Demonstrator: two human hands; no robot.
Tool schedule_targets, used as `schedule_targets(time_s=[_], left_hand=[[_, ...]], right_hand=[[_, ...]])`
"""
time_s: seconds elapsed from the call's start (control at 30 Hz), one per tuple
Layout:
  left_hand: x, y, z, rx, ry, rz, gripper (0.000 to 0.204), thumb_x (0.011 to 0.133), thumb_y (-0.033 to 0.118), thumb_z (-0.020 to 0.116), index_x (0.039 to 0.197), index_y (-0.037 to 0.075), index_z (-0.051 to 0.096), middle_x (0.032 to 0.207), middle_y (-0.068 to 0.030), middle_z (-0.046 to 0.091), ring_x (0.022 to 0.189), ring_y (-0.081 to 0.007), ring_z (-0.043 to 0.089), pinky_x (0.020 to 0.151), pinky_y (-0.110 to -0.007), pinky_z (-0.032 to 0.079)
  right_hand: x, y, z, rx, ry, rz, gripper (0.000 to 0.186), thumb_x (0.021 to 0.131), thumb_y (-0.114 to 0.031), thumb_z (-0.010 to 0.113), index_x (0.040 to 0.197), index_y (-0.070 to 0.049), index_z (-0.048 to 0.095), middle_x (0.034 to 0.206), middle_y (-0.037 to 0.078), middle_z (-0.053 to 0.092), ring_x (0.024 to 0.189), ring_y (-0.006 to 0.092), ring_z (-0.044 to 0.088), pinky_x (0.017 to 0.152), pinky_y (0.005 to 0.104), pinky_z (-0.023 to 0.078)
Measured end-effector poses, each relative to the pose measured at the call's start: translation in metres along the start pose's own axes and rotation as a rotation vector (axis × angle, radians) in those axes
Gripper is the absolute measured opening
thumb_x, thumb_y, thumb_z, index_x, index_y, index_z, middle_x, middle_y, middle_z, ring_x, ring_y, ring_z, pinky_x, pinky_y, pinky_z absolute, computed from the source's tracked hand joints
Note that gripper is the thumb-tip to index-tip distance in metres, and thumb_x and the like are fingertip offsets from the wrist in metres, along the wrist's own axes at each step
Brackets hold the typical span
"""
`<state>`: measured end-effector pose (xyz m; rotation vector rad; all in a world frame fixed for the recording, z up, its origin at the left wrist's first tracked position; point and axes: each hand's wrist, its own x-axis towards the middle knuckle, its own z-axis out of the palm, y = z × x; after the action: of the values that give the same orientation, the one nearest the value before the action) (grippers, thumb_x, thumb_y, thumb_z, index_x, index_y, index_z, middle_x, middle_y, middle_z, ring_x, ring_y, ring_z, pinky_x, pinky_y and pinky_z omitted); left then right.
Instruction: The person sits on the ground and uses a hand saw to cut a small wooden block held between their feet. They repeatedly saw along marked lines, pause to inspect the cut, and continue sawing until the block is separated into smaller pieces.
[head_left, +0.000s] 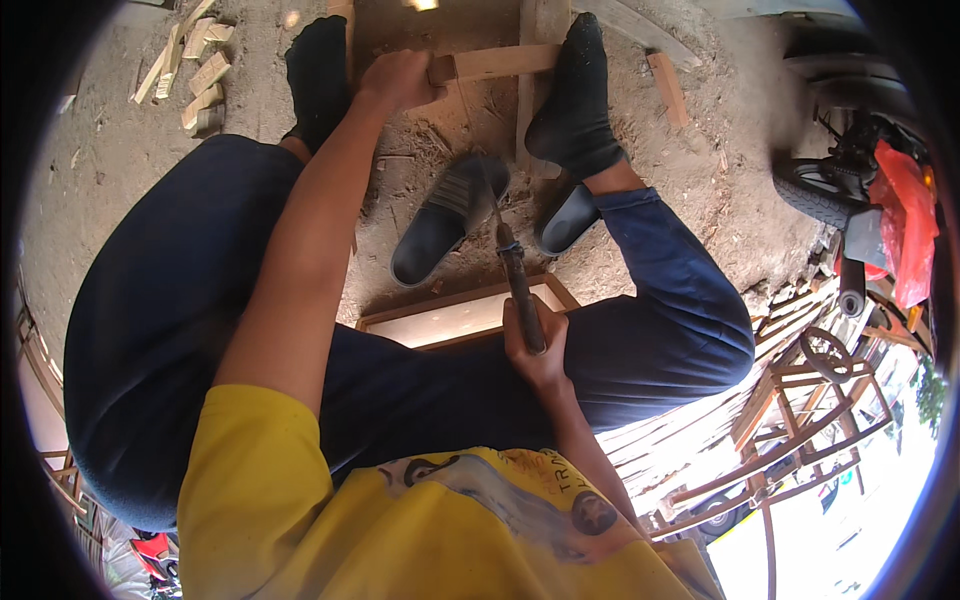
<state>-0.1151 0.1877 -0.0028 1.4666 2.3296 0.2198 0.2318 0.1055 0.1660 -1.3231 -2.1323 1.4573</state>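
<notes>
My left hand (400, 80) is closed around the left end of a curved wooden strip (510, 62). The strip's right end meets my right foot in a dark sock (582, 100). My right hand (538, 345) grips the straight dark handle of a handsaw (514, 275). Its thin blade, seen nearly edge-on, points away from me toward the strip near my left hand. Whether the blade touches the wood is hard to make out. Under the strip stands a wooden block or beam (535, 120).
Two dark slide sandals (440, 225) lie on the dirt floor between my legs, beside a framed panel (450, 318). Wood offcuts (205, 85) are scattered at far left, with another piece (668, 90) at right. A motorbike (840, 190) and a wooden frame (800, 430) stand to the right.
</notes>
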Motion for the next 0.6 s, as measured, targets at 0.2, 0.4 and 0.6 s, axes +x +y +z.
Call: schedule_targets(time_s=[0.2,0.4,0.6], left_hand=[[-0.004,-0.003,-0.009,0.029,-0.034,0.006,0.047,0.076,0.043,0.072,0.103,0.005,0.064,0.09,-0.0192,0.07,0.087,-0.0328,0.069,0.079,-0.046,0.056],[-0.006,-0.011,0.016,0.18,0.338,0.165,0.049,0.079,0.034,0.07,0.112,0.001,0.056,0.102,-0.0185,0.065,0.095,-0.0349,0.065,0.079,-0.048,0.054],[-0.018,0.019,0.017,0.156,0.325,0.055,0.05,0.078,0.02,0.072,0.118,-0.001,0.05,0.107,-0.0204,0.06,0.103,-0.0354,0.06,0.085,-0.048,0.05]], right_hand=[[0.008,0.006,0.0,-0.066,0.044,-0.071,0.017,0.085,-0.006,0.066,0.073,0.001,0.057,0.054,0.009,0.055,0.049,0.0106,0.056,0.046,0.0284,0.041],[0.012,-0.012,-0.009,-0.066,0.074,-0.088,0.014,0.084,-0.005,0.066,0.074,0.002,0.058,0.06,0.009,0.053,0.053,0.0141,0.051,0.049,0.0318,0.04],[0.006,-0.009,-0.004,-0.086,0.119,-0.081,0.015,0.086,-0.008,0.066,0.077,0.002,0.059,0.056,0.008,0.055,0.05,0.0087,0.053,0.046,0.0291,0.041]])
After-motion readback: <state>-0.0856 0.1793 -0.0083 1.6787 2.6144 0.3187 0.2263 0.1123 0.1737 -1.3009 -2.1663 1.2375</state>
